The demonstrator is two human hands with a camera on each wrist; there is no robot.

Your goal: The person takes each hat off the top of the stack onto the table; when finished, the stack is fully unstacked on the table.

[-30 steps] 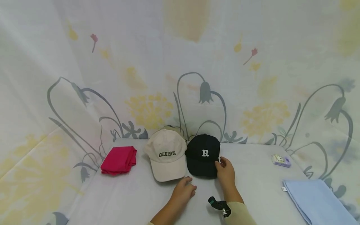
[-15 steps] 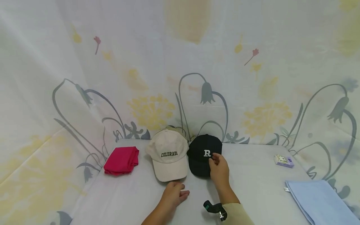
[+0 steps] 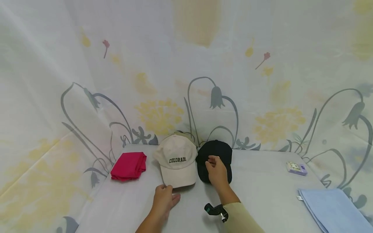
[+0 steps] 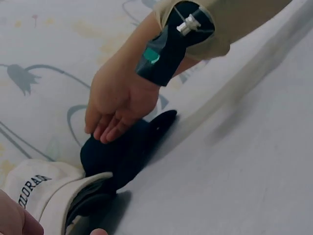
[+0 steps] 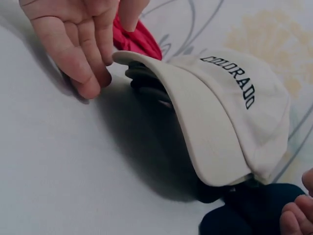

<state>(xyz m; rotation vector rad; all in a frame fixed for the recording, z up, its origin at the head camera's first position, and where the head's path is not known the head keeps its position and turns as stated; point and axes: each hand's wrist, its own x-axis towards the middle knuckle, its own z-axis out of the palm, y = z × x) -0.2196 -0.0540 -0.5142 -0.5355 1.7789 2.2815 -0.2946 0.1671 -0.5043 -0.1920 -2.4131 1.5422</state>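
A cream baseball cap [image 3: 177, 176] lettered COLORADO stands at the table's back, its brim forward. Dark brims [image 5: 146, 88] show under its brim in the right wrist view. My left hand [image 3: 163, 199] is at the left front corner of that brim, fingers fairly straight and apart from the dark brims. Beside it on the right is a black cap [image 3: 217, 147], its front partly hidden behind my right hand [image 3: 218, 174]. Loosely bent fingers of that hand hang over the black cap [image 4: 115, 152] in the left wrist view, holding nothing; contact is unclear.
A folded red cloth [image 3: 129, 166] lies left of the caps. On the right are a small purple-and-white pack [image 3: 296, 168] and a folded light blue cloth [image 3: 332, 207]. A flower-patterned curtain [image 3: 180, 64] rises behind the table [image 3: 262, 194].
My left hand has moved left along the cream cap's brim to its left corner. My right hand has shifted left from the black cap's right edge to across its front.
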